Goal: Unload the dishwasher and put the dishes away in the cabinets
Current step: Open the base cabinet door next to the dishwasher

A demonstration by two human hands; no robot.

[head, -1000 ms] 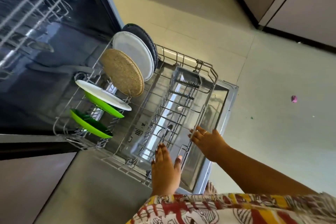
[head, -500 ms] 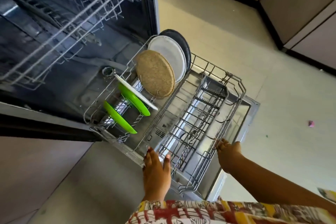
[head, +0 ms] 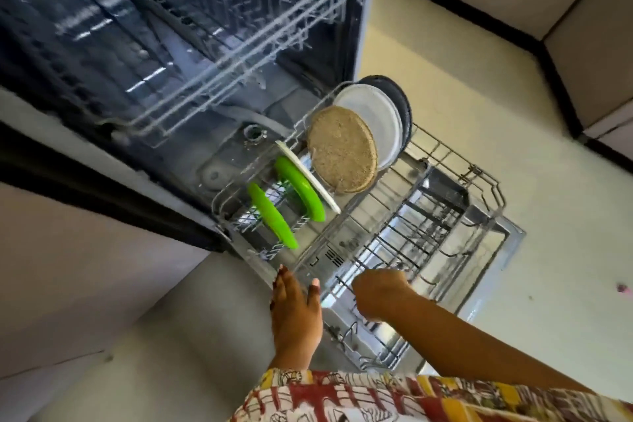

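The dishwasher's lower rack [head: 455, 161] is pulled out over the open door [head: 510, 236]. Plates stand on edge in its far half: two green plates [head: 270, 219] [head: 303, 193], a thin white plate [head: 317, 187], a speckled brown plate [head: 342, 149], a larger white plate [head: 380, 120] and a dark plate [head: 402, 101]. The near half of the rack holds no dishes. My left hand [head: 296, 315] lies flat at the rack's near corner with fingers extended. My right hand [head: 380, 291] is curled around a wire on the rack's near side.
The upper rack [head: 239, 31] sits inside the dark tub above. Grey cabinet fronts [head: 85, 284] flank the dishwasher on the left. Pale floor tiles lie to the right, with beige cabinets [head: 565, 10] at the far corner and a small pink object [head: 621, 288] on the floor.
My right hand moved from the rack's right corner to its near side and curled shut on a wire. The view tilted up, showing more of the tub and upper rack.
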